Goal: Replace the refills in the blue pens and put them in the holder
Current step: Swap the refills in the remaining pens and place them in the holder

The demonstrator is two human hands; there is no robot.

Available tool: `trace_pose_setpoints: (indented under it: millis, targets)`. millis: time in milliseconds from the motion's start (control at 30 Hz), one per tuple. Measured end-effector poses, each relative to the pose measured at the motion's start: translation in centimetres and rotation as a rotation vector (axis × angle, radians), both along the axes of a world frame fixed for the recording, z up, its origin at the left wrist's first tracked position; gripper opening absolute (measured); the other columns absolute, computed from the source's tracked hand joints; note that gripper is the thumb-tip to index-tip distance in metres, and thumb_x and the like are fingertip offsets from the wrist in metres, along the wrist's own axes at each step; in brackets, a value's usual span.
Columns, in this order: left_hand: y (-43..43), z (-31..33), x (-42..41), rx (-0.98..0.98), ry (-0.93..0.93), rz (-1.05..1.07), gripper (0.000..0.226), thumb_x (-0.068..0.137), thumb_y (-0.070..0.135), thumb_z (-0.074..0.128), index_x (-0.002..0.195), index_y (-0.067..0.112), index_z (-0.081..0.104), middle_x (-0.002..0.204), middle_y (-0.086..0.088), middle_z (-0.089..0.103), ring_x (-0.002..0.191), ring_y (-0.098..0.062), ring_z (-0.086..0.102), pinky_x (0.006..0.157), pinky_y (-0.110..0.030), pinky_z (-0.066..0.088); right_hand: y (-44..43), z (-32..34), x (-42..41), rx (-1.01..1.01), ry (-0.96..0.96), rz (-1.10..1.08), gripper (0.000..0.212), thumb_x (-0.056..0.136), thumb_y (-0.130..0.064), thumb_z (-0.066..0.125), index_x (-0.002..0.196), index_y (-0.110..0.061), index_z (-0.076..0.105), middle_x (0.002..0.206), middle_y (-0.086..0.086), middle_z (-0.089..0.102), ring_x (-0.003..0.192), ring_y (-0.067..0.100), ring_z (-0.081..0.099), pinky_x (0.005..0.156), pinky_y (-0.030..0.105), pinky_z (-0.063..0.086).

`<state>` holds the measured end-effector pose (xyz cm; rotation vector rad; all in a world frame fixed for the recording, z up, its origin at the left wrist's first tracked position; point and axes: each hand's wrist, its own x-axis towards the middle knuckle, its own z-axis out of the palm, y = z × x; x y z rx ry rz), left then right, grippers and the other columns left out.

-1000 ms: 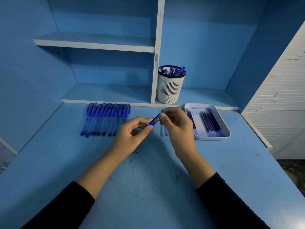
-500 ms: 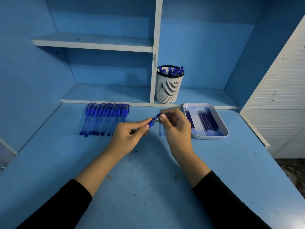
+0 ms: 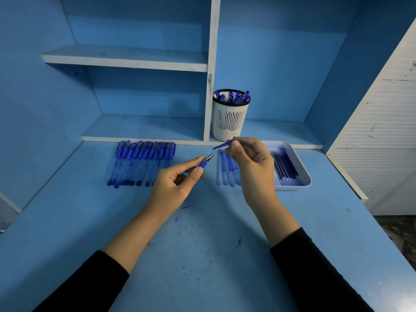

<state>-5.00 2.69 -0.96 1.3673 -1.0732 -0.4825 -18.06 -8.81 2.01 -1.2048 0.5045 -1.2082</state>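
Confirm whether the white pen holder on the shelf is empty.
No: the white pen holder already has several blue pens standing in it.

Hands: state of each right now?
Left hand: closed on a pen, tip end bare.
Right hand: fingers pinch a thin blue piece; cap or refill, cannot tell.

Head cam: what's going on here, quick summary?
A person is refilling blue pens. The left hand holds a pen with its tip exposed; the right hand pinches a blue piece apart from it, cap or refill unclear. A row of pens lies on the desk, refills fill a tray, and the holder has some pens.
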Motion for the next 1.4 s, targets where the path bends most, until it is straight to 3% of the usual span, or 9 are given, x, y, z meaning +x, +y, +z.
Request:
trace_pose_setpoints:
  millis: [167,333,467,633,733,867,1067,1233,1400]
  targets:
    - [0.2,0.9,-0.2,-0.060,0.030,0.117,0.023,0.092,0.012,0.065,0.109,0.027,0.071,0.092,0.008,0.076,0.058,-0.007,0.056,0.056,-0.014,0.045,-0.1,-1.1,0.3,-0.079,0.266,-0.015,0.009,0.086,-0.002,0.067,0.091,-0.009,0.066,0.084,0.007,0.069,0.078,0.013,0.065,0.074,0.023,0.051]
    - [0.1,0.5,1.5,-0.092,0.005,0.243,0.025,0.090,0.017,0.070,0.106,0.036,0.071,0.093,0.006,0.075,0.081,-0.027,0.068,0.083,-0.036,0.055,1.5,-3.0,1.5,-0.522,0.716,0.033,0.009,0.080,-0.012,0.074,0.083,-0.011,0.065,0.077,0.001,0.065,0.069,0.011,0.058,0.068,0.018,0.047]
    - [0.1,0.3,2.3,-0.096,-0.036,0.288,0.027,0.089,0.012,0.070,0.101,0.035,0.070,0.100,0.017,0.072,0.097,-0.005,0.068,0.092,-0.021,0.051,1.8,-3.9,1.9,-0.776,0.846,0.042,0.012,0.082,-0.014,0.071,0.089,-0.008,0.064,0.084,0.005,0.058,0.072,0.019,0.053,0.069,0.027,0.046]
    - [0.3,0.1,2.2,-0.066,-0.251,0.270,0.027,0.087,0.007,0.071,0.102,0.030,0.071,0.104,0.018,0.070,0.096,0.003,0.065,0.091,-0.012,0.047,2.0,-2.5,1.4,-0.429,0.646,-0.015,0.020,0.086,-0.024,0.070,0.102,-0.013,0.067,0.085,-0.001,0.067,0.073,0.006,0.060,0.072,0.014,0.048]
    - [0.2,0.0,1.9,-0.085,-0.404,0.206,0.025,0.084,0.001,0.073,0.102,0.018,0.075,0.102,0.015,0.070,0.097,0.002,0.065,0.091,-0.012,0.047,2.0,-1.4,1.1,-0.203,0.510,0.073,0.021,0.088,-0.034,0.067,0.102,-0.018,0.066,0.082,0.000,0.069,0.072,0.012,0.063,0.068,0.028,0.052]
    - [0.2,-0.4,1.8,-0.065,-0.460,0.164,0.029,0.083,0.000,0.073,0.101,0.023,0.074,0.097,0.025,0.068,0.093,0.005,0.065,0.087,-0.010,0.047,1.6,-1.3,0.8,-0.299,0.556,0.077,0.017,0.090,-0.027,0.065,0.084,-0.012,0.065,0.066,-0.001,0.065,0.062,0.013,0.059,0.070,0.042,0.053]
    - [0.2,-0.5,1.9,-0.017,-0.388,0.129,0.024,0.089,0.009,0.069,0.104,0.027,0.074,0.101,0.025,0.070,0.087,-0.007,0.068,0.079,-0.030,0.055,1.5,-1.0,0.5,-0.431,0.502,0.145,0.019,0.085,0.001,0.066,0.086,-0.017,0.063,0.079,-0.007,0.064,0.072,0.008,0.061,0.072,0.022,0.050]
    - [0.4,-0.4,1.8,-0.014,-0.371,0.113,0.025,0.089,0.008,0.069,0.105,0.027,0.074,0.097,0.021,0.072,0.089,-0.003,0.069,0.080,-0.026,0.056,1.6,-0.8,0.2,-0.368,0.573,0.141,0.012,0.088,-0.024,0.068,0.093,-0.015,0.062,0.076,-0.001,0.065,0.068,0.008,0.059,0.068,0.026,0.053]
    - [0.2,-0.6,1.9,-0.007,-0.380,0.113,0.025,0.088,0.008,0.070,0.106,0.025,0.075,0.099,0.023,0.071,0.089,-0.004,0.068,0.080,-0.028,0.055,1.3,-0.8,0.1,-0.363,0.544,0.189,0.012,0.086,-0.005,0.066,0.096,-0.012,0.062,0.084,-0.004,0.065,0.075,0.007,0.061,0.074,0.021,0.052]
